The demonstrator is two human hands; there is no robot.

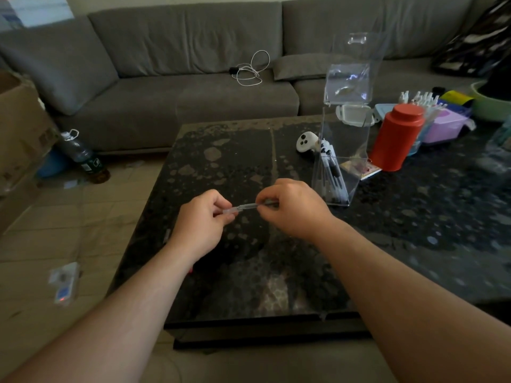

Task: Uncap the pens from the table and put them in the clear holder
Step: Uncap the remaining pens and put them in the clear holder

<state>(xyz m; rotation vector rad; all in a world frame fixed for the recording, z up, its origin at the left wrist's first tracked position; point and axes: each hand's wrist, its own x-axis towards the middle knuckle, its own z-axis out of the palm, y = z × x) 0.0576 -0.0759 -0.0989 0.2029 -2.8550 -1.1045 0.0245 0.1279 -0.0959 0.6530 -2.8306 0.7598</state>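
Both hands hold one clear pen (pixel 246 207) level above the dark stone table (pixel 249 158). My left hand (pixel 203 217) pinches the end that looks like the clear cap. My right hand (pixel 290 208) grips the barrel, most of which is hidden in its fingers. The cap and barrel appear still joined, though it is blurred. To the right of my right hand stands the tall clear holder (pixel 356 175), with several pens (pixel 330 172) leaning inside its lower pocket.
A white game controller (pixel 305 142) lies behind the holder. A red canister (pixel 396 138), plastic boxes and small bottles crowd the table's right back. A grey sofa (pixel 193 78) runs behind. A water bottle (pixel 80 153) and cardboard box (pixel 19 134) sit on the floor at left.
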